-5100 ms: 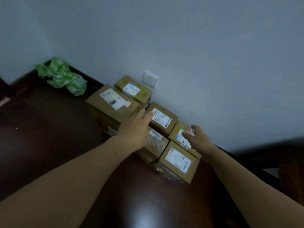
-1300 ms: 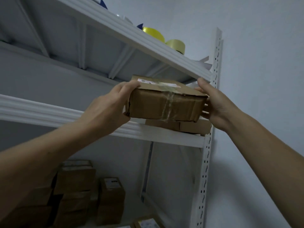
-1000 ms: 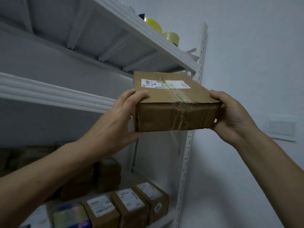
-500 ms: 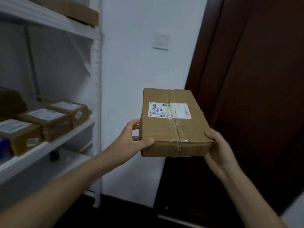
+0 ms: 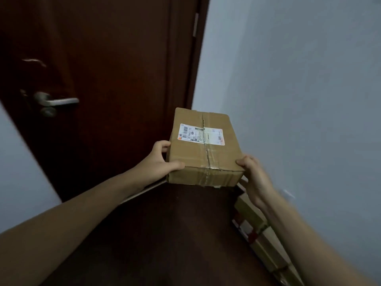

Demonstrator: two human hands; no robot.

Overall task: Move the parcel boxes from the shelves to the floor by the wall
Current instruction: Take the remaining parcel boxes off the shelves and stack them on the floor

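1. Hands, two in all, the left hand [image 5: 162, 159] and the right hand [image 5: 253, 174], are carrying one parcel box [image 5: 204, 145] in the air above the dark floor [image 5: 165, 234].
2. At far left, one dark wooden door [image 5: 113, 58] is filling the background, and it is showing one silver lever handle [image 5: 59, 101].
3. The left hand is gripping the box's near left corner, with its thumb lying across the top and its fingers curling round the side.
4. The parcel box is sitting roughly level between the two hands. It is bearing one white shipping label [image 5: 201, 134] on top, and one strip of clear tape [image 5: 208, 159] is running along the top seam and down the near face.
5. The right hand is gripping the near right corner, thumb pressing at the top edge; its fingers are hidden.
6. Under the right forearm, other cardboard boxes [image 5: 259, 230] are lying on the floor against the wall. At least two are showing, but the arm is hiding the full count.
7. One pale wall [image 5: 299, 79] is taking up the right side.
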